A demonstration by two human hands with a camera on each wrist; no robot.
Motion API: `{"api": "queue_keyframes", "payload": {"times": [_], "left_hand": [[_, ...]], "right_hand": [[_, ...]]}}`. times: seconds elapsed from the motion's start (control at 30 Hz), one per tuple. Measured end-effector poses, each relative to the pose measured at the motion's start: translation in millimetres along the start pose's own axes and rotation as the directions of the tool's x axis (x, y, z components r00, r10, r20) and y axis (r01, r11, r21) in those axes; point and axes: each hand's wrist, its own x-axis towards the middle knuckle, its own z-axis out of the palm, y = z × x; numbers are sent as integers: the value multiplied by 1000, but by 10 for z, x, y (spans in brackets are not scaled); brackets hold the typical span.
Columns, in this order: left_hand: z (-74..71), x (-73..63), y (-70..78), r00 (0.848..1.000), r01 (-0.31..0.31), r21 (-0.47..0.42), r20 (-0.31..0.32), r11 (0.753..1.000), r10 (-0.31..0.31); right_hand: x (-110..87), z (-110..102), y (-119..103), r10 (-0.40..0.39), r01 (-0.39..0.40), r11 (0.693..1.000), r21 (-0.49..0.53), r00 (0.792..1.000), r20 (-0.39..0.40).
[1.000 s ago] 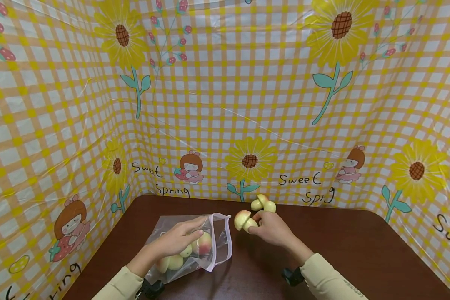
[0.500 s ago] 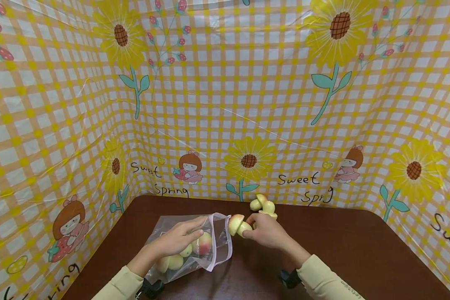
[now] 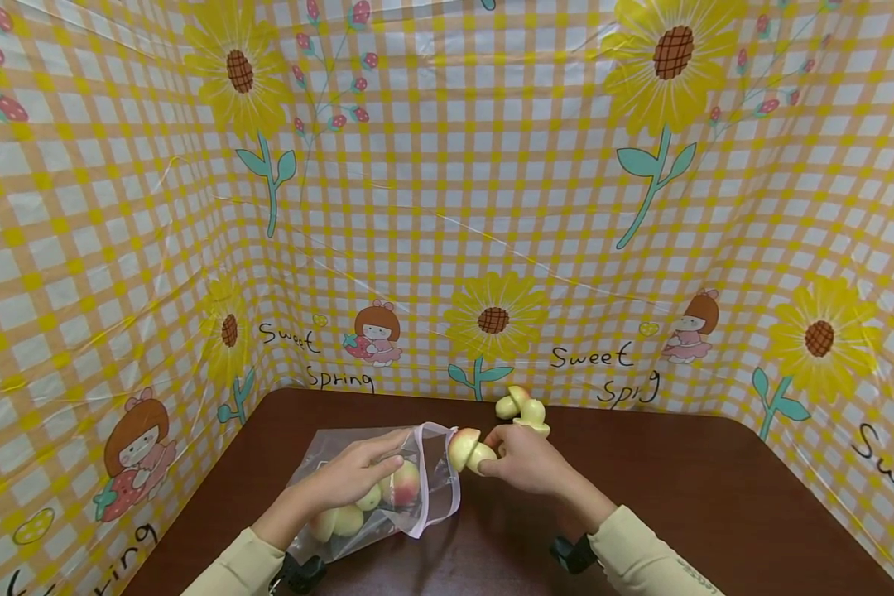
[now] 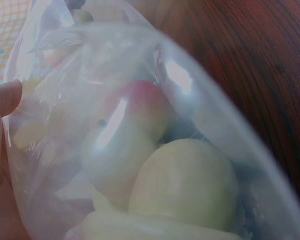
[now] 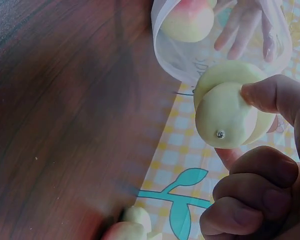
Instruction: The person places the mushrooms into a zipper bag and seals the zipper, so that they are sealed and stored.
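My right hand [image 3: 532,463] pinches a toy mushroom [image 3: 468,451], pale yellow with a reddish blush on its cap, between thumb and fingers. Its cap is at the mouth of a clear plastic bag [image 3: 322,447] with a pale lilac rim, which lies on its side. The right wrist view shows the stem end of this mushroom [image 5: 222,117], with a small dark mark, facing the camera. My left hand [image 3: 346,476] rests on the upper side of the bag, fingers straight. Several similar mushrooms [image 4: 185,182] lie inside, partly blurred by the film.
Behind my right hand, more toy mushrooms [image 3: 529,416] lie near the back edge of the dark brown table [image 3: 641,497]. A checked cloth [image 3: 417,248] with sunflowers stands as walls around the back and sides.
My right hand has moved left with the mushroom, away from the others at the back and up to the bag's mouth. The left hand and the bag have stayed in place.
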Motion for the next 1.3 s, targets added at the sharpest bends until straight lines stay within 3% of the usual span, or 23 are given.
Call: {"api": "queue_keyframes", "payload": {"times": [0.5,1.3], "left_hand": [[-2,4,32,1000,-1,8,-16,1000,1],[18,14,47,1000,5,-8,-8,1000,-5]], "right_hand": [[37,89,-126,-93,94,995,-38,995,48],[171,311,-310,-65,86,990,-115,983,172]]}}
